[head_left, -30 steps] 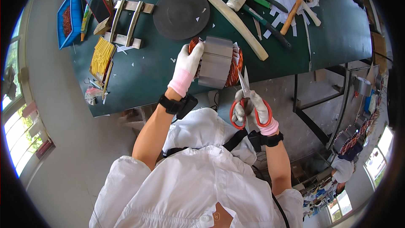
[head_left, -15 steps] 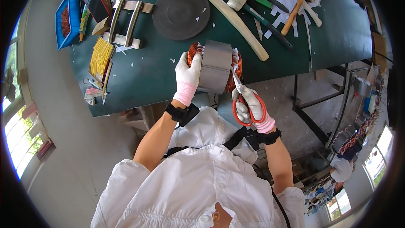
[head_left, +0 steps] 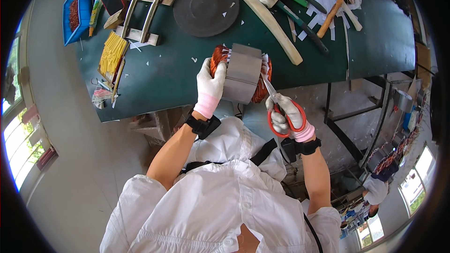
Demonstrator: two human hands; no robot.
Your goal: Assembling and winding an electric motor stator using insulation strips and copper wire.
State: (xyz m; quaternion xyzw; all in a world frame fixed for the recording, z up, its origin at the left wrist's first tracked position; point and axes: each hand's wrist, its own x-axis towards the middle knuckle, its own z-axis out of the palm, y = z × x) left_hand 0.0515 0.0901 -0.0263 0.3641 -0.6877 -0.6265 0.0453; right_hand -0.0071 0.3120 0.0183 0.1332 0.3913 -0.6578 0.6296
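A motor stator (head_left: 242, 74) with a grey laminated core lies on its side at the near edge of the green table. Copper windings (head_left: 219, 55) bulge from both of its ends, with white paper slips between them. My left hand (head_left: 210, 80), in a white and pink glove, grips the stator's left end, fingers over the winding. My gloved right hand (head_left: 287, 115) is closed around red-handled scissors (head_left: 301, 122). Their blades point up and left to the right-end winding, by the white slips; whether the tips touch it I cannot tell.
On the green table (head_left: 154, 82) lie a round dark disc (head_left: 206, 8), a pale wooden bar (head_left: 269, 23), a hammer (head_left: 331, 15), a metal frame (head_left: 144, 16), a blue tray (head_left: 76, 14) and yellow strips (head_left: 112, 54). Another person (head_left: 375, 189) is at the far right.
My right hand and the scissors have shifted slightly right, drawing the blades back a little from the winding. My left hand keeps its grip on the stator. The whole view has shifted slightly.
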